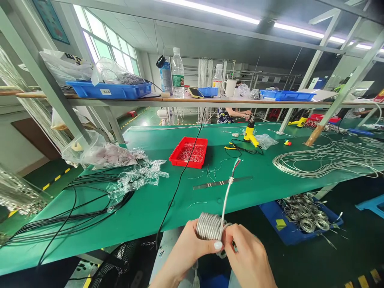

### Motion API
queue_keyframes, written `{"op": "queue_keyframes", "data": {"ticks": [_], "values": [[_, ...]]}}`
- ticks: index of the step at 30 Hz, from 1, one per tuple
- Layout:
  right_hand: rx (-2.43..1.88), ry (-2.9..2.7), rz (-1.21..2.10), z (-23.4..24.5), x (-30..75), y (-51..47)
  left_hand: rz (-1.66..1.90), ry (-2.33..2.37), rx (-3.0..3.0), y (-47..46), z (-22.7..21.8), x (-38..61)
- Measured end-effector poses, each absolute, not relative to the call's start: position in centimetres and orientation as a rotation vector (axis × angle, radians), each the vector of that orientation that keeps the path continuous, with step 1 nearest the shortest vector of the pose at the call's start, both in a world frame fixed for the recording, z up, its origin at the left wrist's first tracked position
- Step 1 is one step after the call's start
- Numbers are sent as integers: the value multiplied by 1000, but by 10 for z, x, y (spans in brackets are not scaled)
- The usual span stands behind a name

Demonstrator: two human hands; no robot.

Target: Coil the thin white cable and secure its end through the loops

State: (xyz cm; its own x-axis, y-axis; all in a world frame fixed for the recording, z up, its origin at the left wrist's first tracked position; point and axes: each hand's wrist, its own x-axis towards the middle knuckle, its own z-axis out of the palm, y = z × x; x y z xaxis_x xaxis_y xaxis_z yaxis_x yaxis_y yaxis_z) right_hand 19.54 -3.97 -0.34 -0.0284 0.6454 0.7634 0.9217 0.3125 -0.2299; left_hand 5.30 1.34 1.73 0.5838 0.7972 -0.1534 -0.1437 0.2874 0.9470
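Two hands hold a silver cable coil [208,226] over the bench edge.
The left hand [187,250] curls closed under the coil, the right hand [249,256] grips its far side, and the cable's free end rises above the green workbench [144,212], short of a red tray [188,152].

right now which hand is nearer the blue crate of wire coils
The right hand is nearer: it sits below and left of the blue crate of wire coils in view. The left hand is farther, on the right hand's far side, holding the braided cable coil.
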Motion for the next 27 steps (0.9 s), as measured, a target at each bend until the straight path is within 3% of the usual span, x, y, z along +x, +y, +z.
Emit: {"op": "queue_keyframes", "data": {"ticks": [10, 19, 21, 27], "values": [[-1456, -1156, -256, -13, 167, -58, 599, 633, 1098, 12, 22, 50], [-1216, -1239, 420, -32, 188, -65, 695, 639, 1125, 14, 26, 48], [-1144, -1387, 370, -26, 205, -67, 696, 663, 1131, 16, 26, 46], [-1226, -2209, -229, 28, 250, -59, 504, 619, 1191, 26, 30, 46]]}}
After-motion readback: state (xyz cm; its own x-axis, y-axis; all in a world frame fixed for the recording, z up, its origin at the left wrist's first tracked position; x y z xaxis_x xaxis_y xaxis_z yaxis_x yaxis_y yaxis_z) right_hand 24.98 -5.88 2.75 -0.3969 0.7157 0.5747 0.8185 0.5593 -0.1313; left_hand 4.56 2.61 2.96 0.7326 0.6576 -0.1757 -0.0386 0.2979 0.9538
